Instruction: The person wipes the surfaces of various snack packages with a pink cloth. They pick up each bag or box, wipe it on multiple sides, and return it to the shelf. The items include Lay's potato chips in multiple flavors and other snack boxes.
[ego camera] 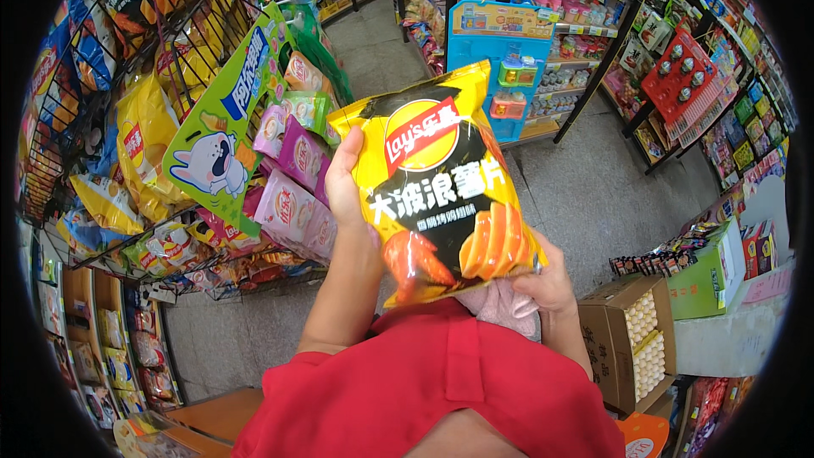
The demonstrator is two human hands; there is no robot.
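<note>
A yellow and black bag of Lay's potato chips (439,194) is held up in front of my chest, its printed front facing me and tilted slightly. My left hand (344,178) grips the bag's left edge, thumb on the front and the other fingers hidden behind. At the lower right corner, my right hand (548,277) pinches the bag. A pale pink cloth (499,308) shows beneath the bag, close to the right hand; whether that hand holds it too, I cannot tell.
To the left stands a black wire rack (191,70) filled with chip bags and fronted by a green cartoon sign (219,133). Pink-purple boxes (296,207) sit beside it. Ahead hangs a blue display board (470,76). A cardboard box (607,356) of eggs stands at right, near a counter (725,343).
</note>
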